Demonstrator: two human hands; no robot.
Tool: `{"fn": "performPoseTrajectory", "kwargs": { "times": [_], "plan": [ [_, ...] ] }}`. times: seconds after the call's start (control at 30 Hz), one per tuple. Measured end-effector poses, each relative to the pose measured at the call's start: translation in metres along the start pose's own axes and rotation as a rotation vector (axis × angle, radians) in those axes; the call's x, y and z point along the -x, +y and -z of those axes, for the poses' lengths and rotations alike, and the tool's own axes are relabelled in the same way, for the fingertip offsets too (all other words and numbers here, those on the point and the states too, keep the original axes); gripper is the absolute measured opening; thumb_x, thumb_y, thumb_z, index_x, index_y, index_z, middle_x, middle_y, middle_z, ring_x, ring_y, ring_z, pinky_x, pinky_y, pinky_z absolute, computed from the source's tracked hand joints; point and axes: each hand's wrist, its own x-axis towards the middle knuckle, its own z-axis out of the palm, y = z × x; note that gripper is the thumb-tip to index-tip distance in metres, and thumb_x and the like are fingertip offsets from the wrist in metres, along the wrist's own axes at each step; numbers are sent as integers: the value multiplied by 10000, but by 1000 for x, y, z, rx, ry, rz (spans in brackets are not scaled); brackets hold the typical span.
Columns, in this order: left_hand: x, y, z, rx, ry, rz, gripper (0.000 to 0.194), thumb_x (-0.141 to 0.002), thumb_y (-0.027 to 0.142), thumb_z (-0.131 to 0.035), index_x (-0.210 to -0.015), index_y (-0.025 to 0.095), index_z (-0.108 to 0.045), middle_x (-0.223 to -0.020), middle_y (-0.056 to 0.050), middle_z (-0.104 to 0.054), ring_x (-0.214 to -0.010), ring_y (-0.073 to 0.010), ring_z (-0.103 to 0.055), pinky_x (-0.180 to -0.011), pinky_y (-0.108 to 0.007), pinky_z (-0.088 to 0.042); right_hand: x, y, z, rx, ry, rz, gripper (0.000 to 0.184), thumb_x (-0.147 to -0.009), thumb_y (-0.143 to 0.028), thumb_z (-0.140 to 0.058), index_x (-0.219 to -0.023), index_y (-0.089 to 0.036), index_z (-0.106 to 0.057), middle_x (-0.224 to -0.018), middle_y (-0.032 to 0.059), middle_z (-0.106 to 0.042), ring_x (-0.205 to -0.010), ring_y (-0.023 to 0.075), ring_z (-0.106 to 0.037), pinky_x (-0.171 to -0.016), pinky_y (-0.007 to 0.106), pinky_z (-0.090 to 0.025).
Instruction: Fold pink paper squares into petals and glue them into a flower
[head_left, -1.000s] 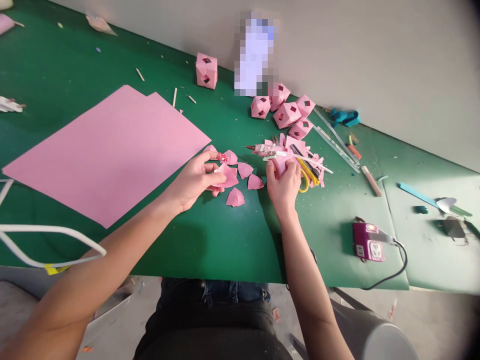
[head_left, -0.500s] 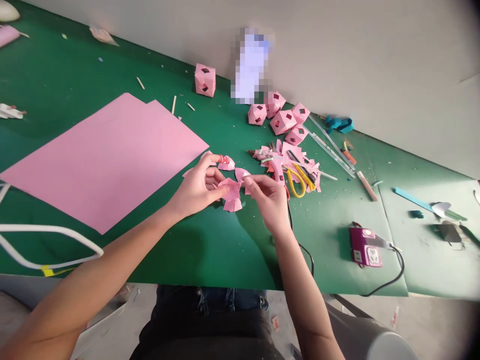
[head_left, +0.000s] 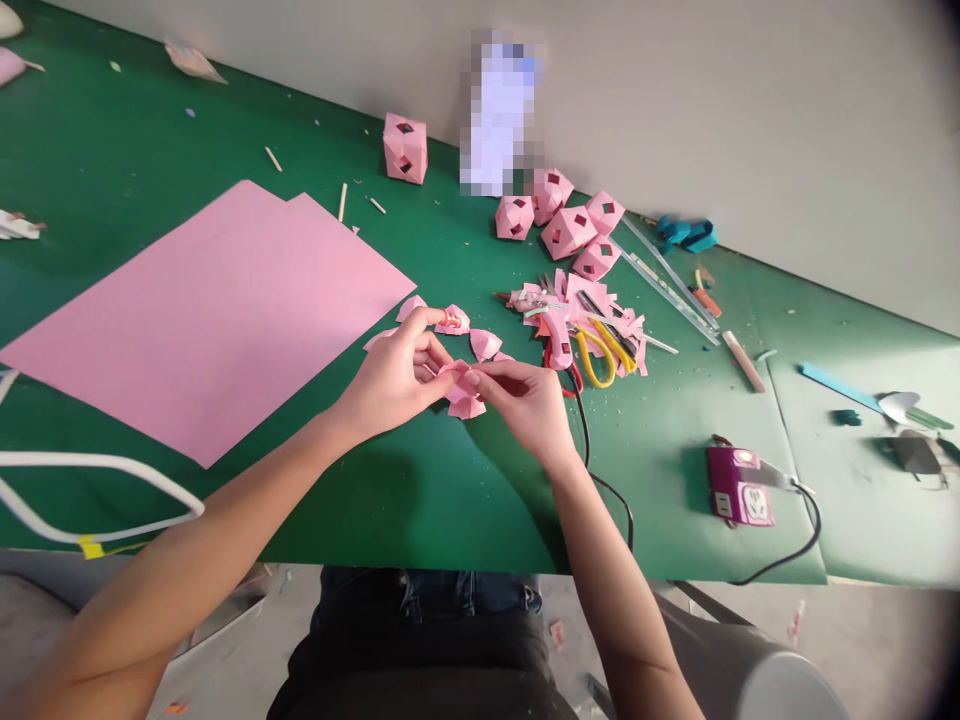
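My left hand point(head_left: 397, 378) and my right hand point(head_left: 526, 405) meet over the table, both pinching one small folded pink paper piece point(head_left: 454, 374). The fingertips cover much of it. Similar cupped paper pieces point(head_left: 485, 344) lie around and beneath my hands, and a red band shows on a finger of my left hand. To the right of my hands, a pink hot glue gun point(head_left: 556, 335) rests on a heap of paper scraps point(head_left: 585, 292), its cord running down to the table's front. Yellow-handled scissors point(head_left: 596, 360) lie beside it.
Large pink paper sheets point(head_left: 217, 320) cover the left. Pink paper polyhedra point(head_left: 568, 232) stand by the wall, near a pixelated upright screen point(head_left: 496, 120). Clear glue sticks point(head_left: 667, 290) lie at the right, with a purple power adapter point(head_left: 739, 487) in front. A white looped tube point(head_left: 97, 460) juts in at left.
My right hand has let go of the glue gun, leaving it on the scraps, and moved left to the paper piece. Both hands now press its edges together.
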Motion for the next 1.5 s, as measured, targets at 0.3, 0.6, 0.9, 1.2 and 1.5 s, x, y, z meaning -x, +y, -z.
{"fn": "performPoseTrajectory", "kwargs": {
  "times": [0.3,0.6,0.9,1.2,1.5],
  "plan": [
    [1,-1,-4,11,0,32,449,-864,254,-754,-1253,235,-532,-815,40,-725,-717,-179,-788,-674,-281,-639,3,0,-9,280,52,276,224,-988,-294,-677,-774,-233,-700,-739,17,-783,-684,179,-717,-715,324,-579],
    [0,-1,-6,33,-13,65,452,-854,266,-771,-1244,231,-543,-799,45,-713,-698,-178,-781,-660,-282,-639,2,10,-15,469,100,352,222,-996,-252,-614,-776,-238,-588,-744,24,-728,-641,163,-637,-618,305,-488],
    [0,-2,-1,-28,34,103,431,-872,317,-762,-1243,246,-554,-815,40,-732,-709,-190,-789,-684,-306,-629,-1,13,-13,282,16,165,362,-1073,-475,-570,-888,-218,-745,-716,24,-736,-646,179,-673,-668,316,-529],
    [-3,-2,2,-40,66,143,439,-859,323,-768,-1233,244,-553,-810,40,-741,-679,-190,-782,-694,-317,-620,-4,12,-9,88,-17,27,394,-983,-578,-656,-939,-201,-759,-754,22,-745,-682,168,-676,-655,294,-528],
    [0,-1,-1,-113,74,47,467,-798,226,-776,-1223,252,-586,-830,25,-766,-746,-199,-789,-718,-319,-640,-3,9,-11,299,-46,98,139,-873,-314,-689,-770,-220,-680,-700,-4,-719,-585,137,-586,-590,277,-469]
  ]
}}
